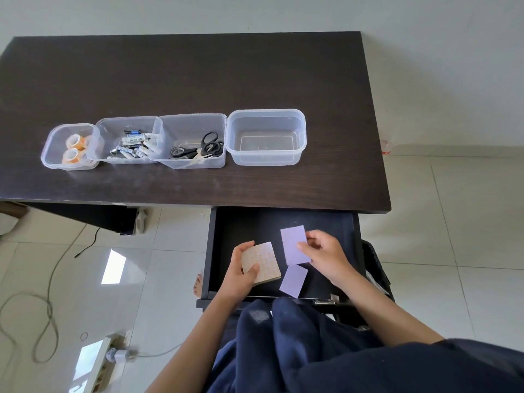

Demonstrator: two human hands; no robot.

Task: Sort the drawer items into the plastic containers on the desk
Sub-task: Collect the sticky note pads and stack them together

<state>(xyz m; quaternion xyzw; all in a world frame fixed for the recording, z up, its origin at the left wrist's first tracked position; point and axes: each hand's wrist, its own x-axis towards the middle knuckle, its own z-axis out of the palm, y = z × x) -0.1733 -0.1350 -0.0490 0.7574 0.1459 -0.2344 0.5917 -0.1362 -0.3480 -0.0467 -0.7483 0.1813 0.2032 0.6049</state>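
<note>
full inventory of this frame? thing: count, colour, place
desk: 1, dark brown, centre
containers: 4, clear, row on desk; rightmost empty
tape rolls: several, orange-cored, leftmost container
batteries: many, mostly white, second container
scissors: at least 2, black-handled, third container
drawer: 1, black, open under desk
patterned pad: 1, beige, in left hand
purple pads: 2, lilac, one in right hand, one lying in drawer
cable: 1, grey, floor left
left hand: over drawer
right hand: over drawer
</note>
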